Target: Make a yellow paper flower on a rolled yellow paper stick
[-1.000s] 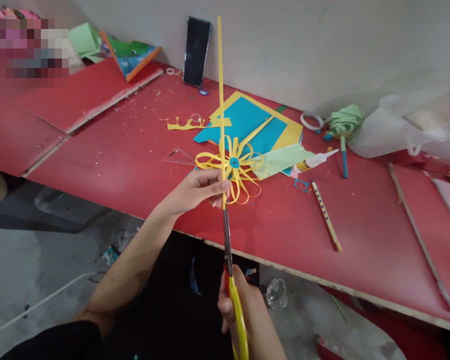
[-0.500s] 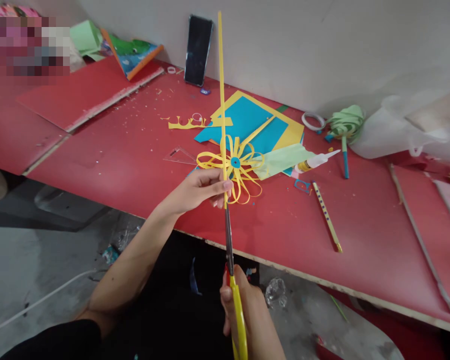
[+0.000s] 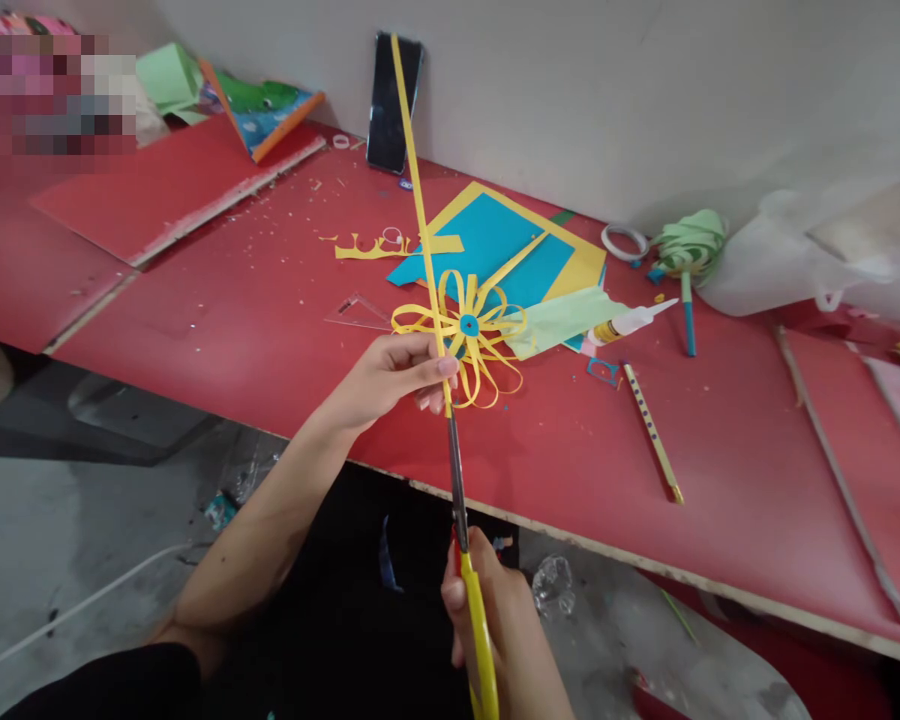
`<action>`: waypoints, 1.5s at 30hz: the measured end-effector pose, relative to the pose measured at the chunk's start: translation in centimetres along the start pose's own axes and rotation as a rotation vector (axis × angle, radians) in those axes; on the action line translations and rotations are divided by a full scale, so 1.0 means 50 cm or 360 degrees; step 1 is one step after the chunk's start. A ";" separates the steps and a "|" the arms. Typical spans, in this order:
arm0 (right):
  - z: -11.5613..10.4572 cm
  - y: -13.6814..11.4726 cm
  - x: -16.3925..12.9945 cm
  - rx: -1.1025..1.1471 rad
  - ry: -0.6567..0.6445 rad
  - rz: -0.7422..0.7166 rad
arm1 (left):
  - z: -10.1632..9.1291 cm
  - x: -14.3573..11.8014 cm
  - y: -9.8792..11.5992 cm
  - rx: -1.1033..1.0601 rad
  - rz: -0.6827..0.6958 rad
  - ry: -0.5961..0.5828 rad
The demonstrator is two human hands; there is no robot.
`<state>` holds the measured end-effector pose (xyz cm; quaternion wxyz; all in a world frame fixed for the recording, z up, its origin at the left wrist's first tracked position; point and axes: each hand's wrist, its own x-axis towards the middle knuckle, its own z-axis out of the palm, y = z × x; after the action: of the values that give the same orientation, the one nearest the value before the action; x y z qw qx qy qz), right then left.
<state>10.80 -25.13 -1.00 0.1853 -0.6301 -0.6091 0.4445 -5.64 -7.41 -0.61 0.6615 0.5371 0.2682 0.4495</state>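
My left hand [image 3: 394,375] pinches the lower end of a long yellow paper strip [image 3: 418,200], thumb and fingers [image 3: 441,367] pressed together on it. The strip rises from the pinch and leans a little to the left, its tip crossing in front of the dark phone [image 3: 394,103] propped against the wall. My right hand [image 3: 499,625] is wrapped around the yellow handles of the scissors [image 3: 461,540] — the fingers closed on the grip, the blades pointing up and meeting the strip just under my left thumb. I cannot tell how far the blades are parted.

Just beyond my left hand, on the red tabletop [image 3: 232,300], lies the yellow looped paper flower [image 3: 469,335] with its blue centre. Behind the flower sit blue and yellow paper sheets [image 3: 495,240]; to the flower's right lie a glue bottle [image 3: 630,322] and a spotted stick [image 3: 651,432]. A clear set square [image 3: 356,313] rests left of the flower.
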 end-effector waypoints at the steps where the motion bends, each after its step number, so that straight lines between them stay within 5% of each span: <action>1: -0.003 -0.001 0.000 0.0019 -0.0016 -0.0004 | 0.000 -0.001 -0.002 -0.0007 -0.0003 0.0023; 13: -0.022 0.015 -0.007 0.0570 -0.0458 -0.0070 | 0.000 0.008 -0.006 -0.0069 0.0094 0.0282; 22: -0.024 0.029 -0.008 0.0673 -0.0511 -0.0101 | -0.001 0.009 -0.008 -0.0088 0.0105 0.0190; 32: -0.008 0.034 0.000 0.0438 -0.0267 -0.0175 | -0.004 0.004 -0.007 -0.0161 0.0034 0.0104; 40: -0.039 0.055 -0.013 0.0178 0.0055 0.0011 | -0.001 0.001 -0.001 -0.0314 0.0048 -0.0047; 45: -0.040 0.053 -0.004 0.0179 -0.0009 -0.0136 | 0.000 0.000 0.003 -0.0324 -0.0005 -0.0089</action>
<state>13.98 -25.21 -1.91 0.2375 -0.5909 -0.6102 0.4713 -5.72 -7.42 -0.49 0.7205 0.4790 0.2034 0.4583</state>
